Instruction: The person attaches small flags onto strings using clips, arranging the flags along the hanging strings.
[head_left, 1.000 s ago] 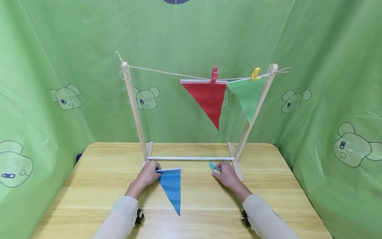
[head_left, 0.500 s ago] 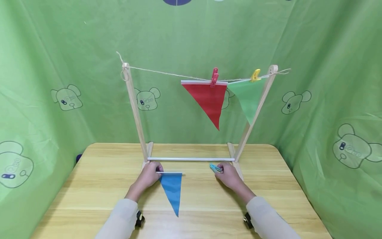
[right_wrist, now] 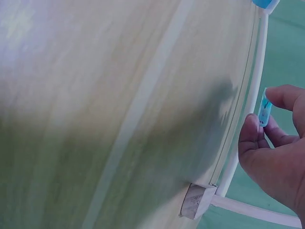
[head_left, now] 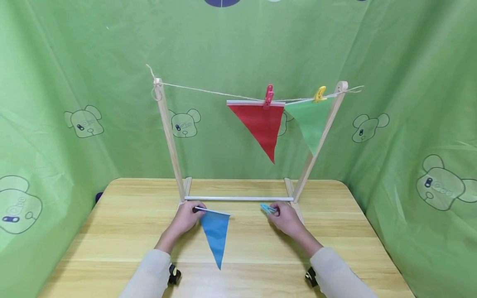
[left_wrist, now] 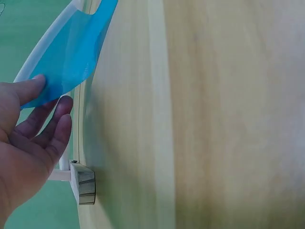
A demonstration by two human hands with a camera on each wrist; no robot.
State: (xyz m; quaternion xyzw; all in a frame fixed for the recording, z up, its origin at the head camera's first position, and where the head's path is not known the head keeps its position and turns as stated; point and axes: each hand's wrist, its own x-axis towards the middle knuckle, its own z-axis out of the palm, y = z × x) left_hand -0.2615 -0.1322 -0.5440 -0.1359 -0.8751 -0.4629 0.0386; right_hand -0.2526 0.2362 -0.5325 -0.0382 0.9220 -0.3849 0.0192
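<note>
Your left hand (head_left: pixel 185 218) pinched blue triangular fabric pennant (head_left: pixel 215 233) by white top hem, tip on wooden table (head_left: pixel 112 231). Light, limp; hem judged best grip. Right hand (head_left: pixel 286 218) held small blue plastic clip (head_left: pixel 267 209).

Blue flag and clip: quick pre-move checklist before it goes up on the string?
1. Left hand has the blue flag by its white top edge: ok, thumb and fingers pinch it in the left wrist view.
2. Right hand has the blue clip: ok, pinched between thumb and finger.
3. Clip jaws open: cannot tell, too small.
4. Free room on the string: ok, the stretch left of the red flag is bare.
5. Hung flags secured: ok, red clip holds the red flag, yellow clip the green flag.
6. Stand upright on the table: ok.
</note>
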